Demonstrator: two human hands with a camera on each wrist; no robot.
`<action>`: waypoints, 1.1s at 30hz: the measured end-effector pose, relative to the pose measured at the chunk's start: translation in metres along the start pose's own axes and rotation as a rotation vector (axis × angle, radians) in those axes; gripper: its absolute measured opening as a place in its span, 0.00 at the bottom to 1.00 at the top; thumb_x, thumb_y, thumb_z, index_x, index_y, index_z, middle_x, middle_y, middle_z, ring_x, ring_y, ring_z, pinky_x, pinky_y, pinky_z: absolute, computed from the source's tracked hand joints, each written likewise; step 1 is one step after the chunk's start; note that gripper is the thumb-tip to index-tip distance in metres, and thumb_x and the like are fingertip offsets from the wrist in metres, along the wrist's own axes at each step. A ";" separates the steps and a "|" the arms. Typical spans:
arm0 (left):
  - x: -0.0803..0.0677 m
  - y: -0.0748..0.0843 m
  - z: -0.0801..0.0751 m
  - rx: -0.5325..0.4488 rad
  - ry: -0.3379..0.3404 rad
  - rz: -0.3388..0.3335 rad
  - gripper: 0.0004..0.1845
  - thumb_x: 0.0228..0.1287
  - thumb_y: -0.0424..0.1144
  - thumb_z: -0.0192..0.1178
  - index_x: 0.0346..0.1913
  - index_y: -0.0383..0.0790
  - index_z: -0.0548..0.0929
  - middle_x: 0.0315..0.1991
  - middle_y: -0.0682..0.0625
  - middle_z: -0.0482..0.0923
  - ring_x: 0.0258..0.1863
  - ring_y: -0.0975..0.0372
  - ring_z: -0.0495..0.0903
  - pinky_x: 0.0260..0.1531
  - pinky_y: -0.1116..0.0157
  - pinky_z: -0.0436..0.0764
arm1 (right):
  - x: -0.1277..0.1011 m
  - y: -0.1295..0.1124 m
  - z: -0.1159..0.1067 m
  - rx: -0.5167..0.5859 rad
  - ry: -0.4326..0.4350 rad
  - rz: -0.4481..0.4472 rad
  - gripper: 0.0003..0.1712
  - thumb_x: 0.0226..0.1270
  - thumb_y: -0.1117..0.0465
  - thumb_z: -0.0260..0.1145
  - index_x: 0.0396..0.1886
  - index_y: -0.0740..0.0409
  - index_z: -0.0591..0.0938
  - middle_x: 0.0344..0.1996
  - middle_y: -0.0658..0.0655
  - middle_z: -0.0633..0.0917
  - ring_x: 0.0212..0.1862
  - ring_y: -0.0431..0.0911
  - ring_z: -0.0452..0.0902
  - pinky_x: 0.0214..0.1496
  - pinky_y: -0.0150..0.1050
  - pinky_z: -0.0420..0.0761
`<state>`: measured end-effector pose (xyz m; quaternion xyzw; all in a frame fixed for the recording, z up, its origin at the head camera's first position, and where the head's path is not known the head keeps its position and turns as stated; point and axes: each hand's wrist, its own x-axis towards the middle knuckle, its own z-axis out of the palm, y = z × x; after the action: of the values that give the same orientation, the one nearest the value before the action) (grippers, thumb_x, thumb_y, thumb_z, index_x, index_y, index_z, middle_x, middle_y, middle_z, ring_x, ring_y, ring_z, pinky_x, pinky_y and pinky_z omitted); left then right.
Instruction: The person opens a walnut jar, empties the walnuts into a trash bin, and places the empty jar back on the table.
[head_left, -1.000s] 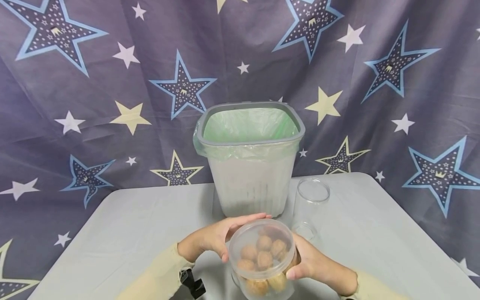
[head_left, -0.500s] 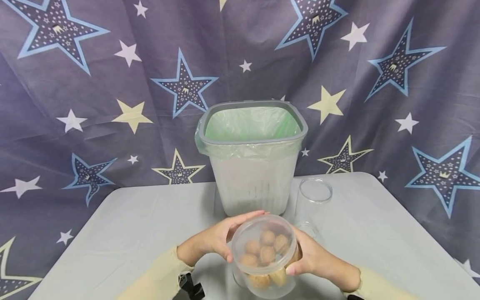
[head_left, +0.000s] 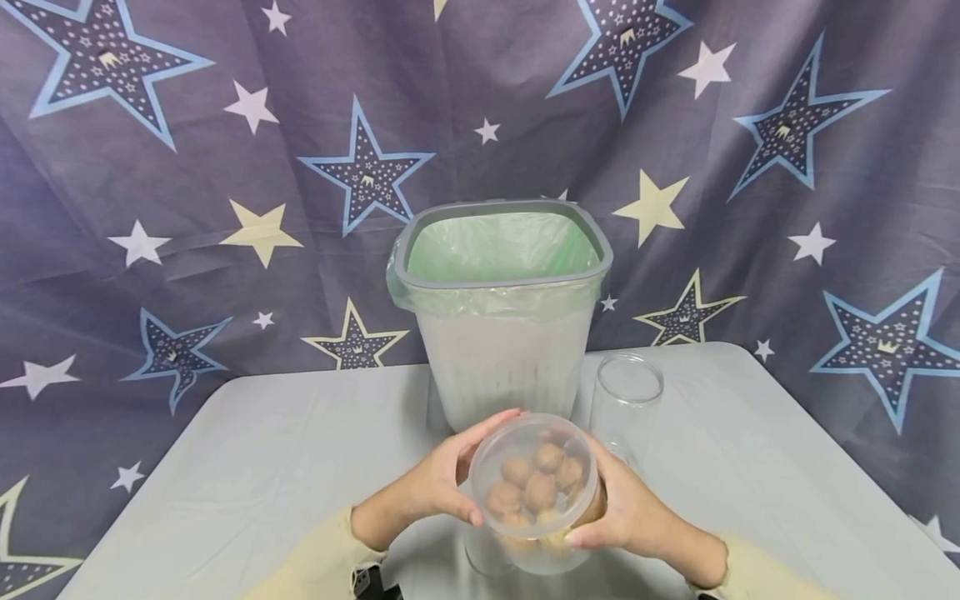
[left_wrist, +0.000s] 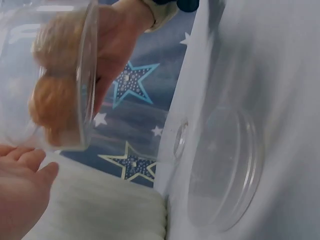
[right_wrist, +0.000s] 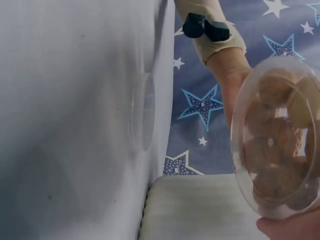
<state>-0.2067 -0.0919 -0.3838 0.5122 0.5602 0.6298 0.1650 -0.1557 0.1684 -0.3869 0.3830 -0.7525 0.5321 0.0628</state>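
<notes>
Between both hands is a clear round plastic jar (head_left: 536, 492) of walnuts (head_left: 540, 492), raised over the table and tilted. My right hand (head_left: 633, 508) grips its right side, thumb at the front below the rim. My left hand (head_left: 435, 483) curves round the left side, thumb at the rim and fingers reaching behind the top. In the right wrist view, the round base of the jar (right_wrist: 272, 145) shows, with the walnuts pressed together behind it. A clear round lid-like piece (left_wrist: 225, 170) lies on the table below the jar, partly hidden by it in the head view.
Behind the hands stands a pale bin (head_left: 502, 358) with a grey rim and green liner. An uncapped clear cylinder (head_left: 626, 408) stands right of it. The grey-covered table (head_left: 300, 450) ends at a star-patterned curtain (head_left: 480, 92).
Both hands have moved the jar up and a little to the right in the head view, away from me. More of the clear round piece beneath it now shows.
</notes>
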 end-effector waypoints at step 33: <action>0.000 0.004 0.041 0.077 0.484 -0.060 0.59 0.47 0.50 0.73 0.73 0.31 0.45 0.72 0.36 0.50 0.71 0.45 0.48 0.64 0.76 0.55 | 0.007 -0.003 0.014 -0.153 0.279 0.101 0.66 0.28 0.56 0.84 0.71 0.49 0.59 0.61 0.57 0.72 0.59 0.46 0.70 0.60 0.29 0.67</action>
<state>-0.1712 -0.0715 -0.3865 0.3353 0.6219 0.7073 0.0248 -0.1544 0.1524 -0.3866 0.2611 -0.7932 0.5236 0.1688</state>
